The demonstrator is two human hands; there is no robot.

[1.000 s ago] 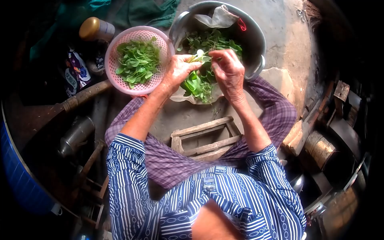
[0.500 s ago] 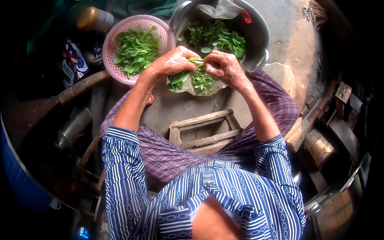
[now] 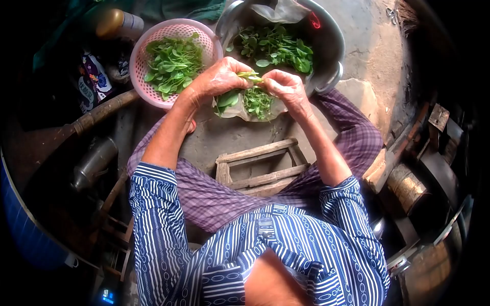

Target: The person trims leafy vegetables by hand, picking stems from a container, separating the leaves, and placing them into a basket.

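Note:
My left hand (image 3: 224, 79) is closed around a small bunch of leafy greens; their pale stems (image 3: 250, 76) stick out toward the right, and broad leaves (image 3: 227, 99) hang below the hand. With thumb and fingers pinched, my right hand (image 3: 284, 85) grips the stem ends. Under both hands, a pile of small green trimmings (image 3: 258, 103) lies on a pale sheet (image 3: 278, 109). Beyond them, a large metal pot (image 3: 334, 48) holds more leafy greens (image 3: 278, 46). To the left, a pink colander (image 3: 139, 56) contains a heap of greens (image 3: 173, 64).
A low wooden stool frame (image 3: 260, 152) stands between my legs. A gold-capped bottle (image 3: 120, 24) and a printed packet (image 3: 94, 76) lie at the upper left. A dark metal cylinder (image 3: 94, 160) is at the left, a rusty can (image 3: 406, 187) at the right. Scissors (image 3: 392, 16) lie at the upper right.
My right hand has shifted slightly right and down, its fingers now straighter in a pinch at the stem ends. My left hand keeps its hold, almost unmoved.

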